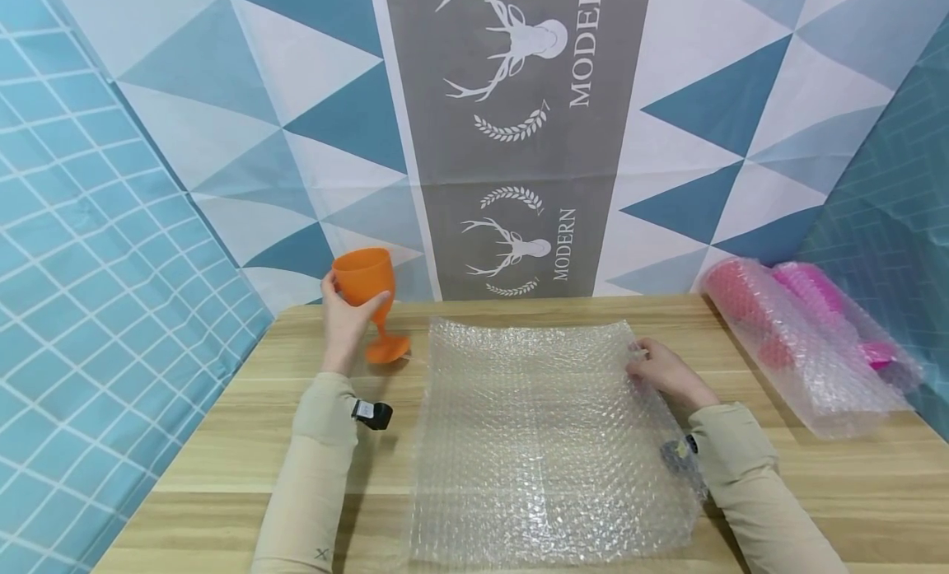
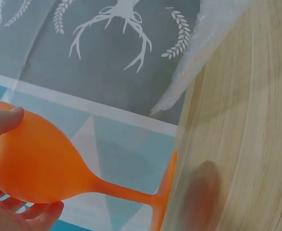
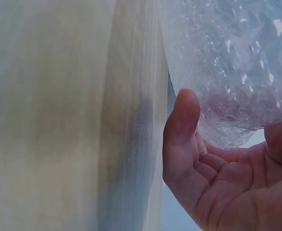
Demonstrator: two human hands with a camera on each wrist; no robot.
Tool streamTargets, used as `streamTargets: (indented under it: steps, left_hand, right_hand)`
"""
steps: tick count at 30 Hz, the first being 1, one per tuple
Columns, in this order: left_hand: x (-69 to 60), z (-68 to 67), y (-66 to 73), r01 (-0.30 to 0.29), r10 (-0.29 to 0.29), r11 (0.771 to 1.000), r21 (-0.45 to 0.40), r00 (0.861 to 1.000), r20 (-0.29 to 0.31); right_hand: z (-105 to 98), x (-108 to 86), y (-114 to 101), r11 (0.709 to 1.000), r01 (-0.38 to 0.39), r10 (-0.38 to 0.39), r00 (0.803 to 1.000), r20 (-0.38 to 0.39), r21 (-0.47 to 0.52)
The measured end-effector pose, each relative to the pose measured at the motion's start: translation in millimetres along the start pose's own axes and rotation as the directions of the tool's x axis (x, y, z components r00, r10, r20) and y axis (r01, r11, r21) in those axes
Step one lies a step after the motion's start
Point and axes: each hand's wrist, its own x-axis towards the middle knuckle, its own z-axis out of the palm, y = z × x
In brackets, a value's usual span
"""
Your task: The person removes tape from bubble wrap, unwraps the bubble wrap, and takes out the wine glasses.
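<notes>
My left hand (image 1: 344, 327) holds an orange plastic goblet (image 1: 368, 277) at the table's back left, thumb and fingers round its bowl. In the left wrist view the goblet's stem and foot (image 2: 165, 192) show, with a shadow on the wood beside them. Whether the foot touches the table I cannot tell. A sheet of clear bubble wrap (image 1: 526, 442) is spread over the middle of the table. At its right edge, near the far corner, my right hand (image 1: 667, 372) grips the sheet. The right wrist view shows curled fingers at the bubble wrap (image 3: 237, 72).
Two bubble-wrapped bundles, one with a red thing (image 1: 741, 294) and one with a pink thing (image 1: 815, 298) inside, lie at the back right of the wooden table (image 1: 222, 475). Patterned cloth (image 1: 519, 146) hangs behind the table, and blue checked cloth (image 1: 89, 269) covers the left side.
</notes>
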Motion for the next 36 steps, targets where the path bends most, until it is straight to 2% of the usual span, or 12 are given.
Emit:
streamTargets:
  steps: [11,15,19,28,36]
  left_hand:
    - [4.9,-7.7,-6.6,0.017,-0.016,0.999,0.028,0.999,-0.033]
    - [5.6,-9.8,-9.8,0.000,0.002,0.999,0.034,0.999,-0.051]
    - [8.7,-11.9,-13.7,-0.019,0.019,1.000,0.010,0.996,-0.088]
    - [15.4,-21.0,-16.4,0.004,-0.003,1.000,0.004,0.986,-0.168]
    - [16.6,-27.4,-20.7,0.027,-0.024,1.000,0.011,0.986,-0.167]
  right_hand:
    - [-0.2,-1.7,-1.9,1.000,0.016,-0.016,1.000,-0.010,0.002]
    - [0.1,-2.3,-2.9,1.000,0.026,-0.026,1.000,-0.018,0.010]
    - [-0.6,-3.6,-4.1,1.000,0.026,-0.025,1.000,-0.013,0.012]
    - [-2.0,-1.4,-3.6,1.000,0.000,0.000,1.000,-0.020,-0.015]
    - [0.0,0.4,-2.0,1.000,-0.005,0.004,1.000,-0.016,-0.014]
